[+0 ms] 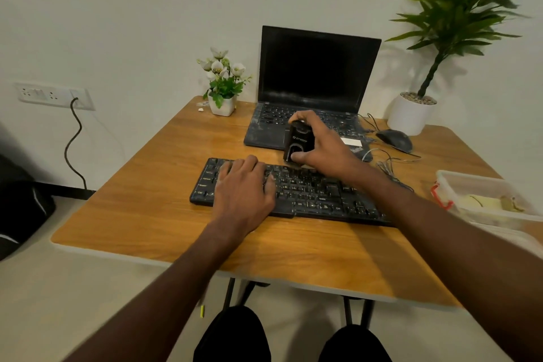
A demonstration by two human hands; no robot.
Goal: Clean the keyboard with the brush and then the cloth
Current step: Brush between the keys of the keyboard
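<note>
On the wooden bench (141,209), the left hand (244,185) lies flat, fingers spread, pressing the left half of the dusty black keyboard (308,194). To its right, the right hand (320,144) grips a black block-shaped brush (296,141), held upright on the keyboard's rear edge, just before an open dusty black laptop (314,73).

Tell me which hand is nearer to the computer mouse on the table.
Right. The right hand grips the brush nearer the mouse; the left hand rests on the keyboard, farther away.
</note>
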